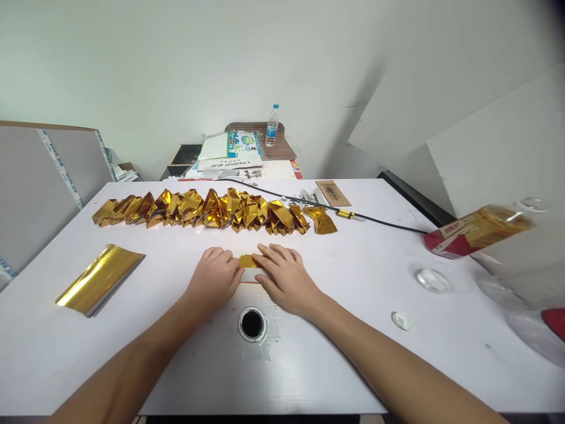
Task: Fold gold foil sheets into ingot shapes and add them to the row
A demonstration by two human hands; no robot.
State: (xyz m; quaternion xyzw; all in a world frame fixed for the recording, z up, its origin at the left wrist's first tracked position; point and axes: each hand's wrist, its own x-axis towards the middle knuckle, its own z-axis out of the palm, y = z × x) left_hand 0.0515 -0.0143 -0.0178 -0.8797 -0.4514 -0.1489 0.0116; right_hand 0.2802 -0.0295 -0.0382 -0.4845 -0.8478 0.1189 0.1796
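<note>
A small sheet of gold foil paper [247, 261] lies on the table between my two hands, partly folded, with a pale strip on its near side. My left hand [216, 272] has its fingers curled together on the paper's left end. Stretched out and spread, the fingers of my right hand [286, 277] rest over the right end, pressing on it. Both hands cover the paper's ends. Just beyond them runs a long row of folded gold foil pieces [212, 209]. A stack of flat gold foil sheets [101, 277] lies to the left.
A round black-centred cable hole [252, 324] is in the white table [194, 365] before me. A black cable [375, 221] crosses the back right. Right lie a tilted bottle of amber liquid [481, 229], a clear lid [432, 280] and a white cap [401, 320]. Behind stands a water bottle [271, 129].
</note>
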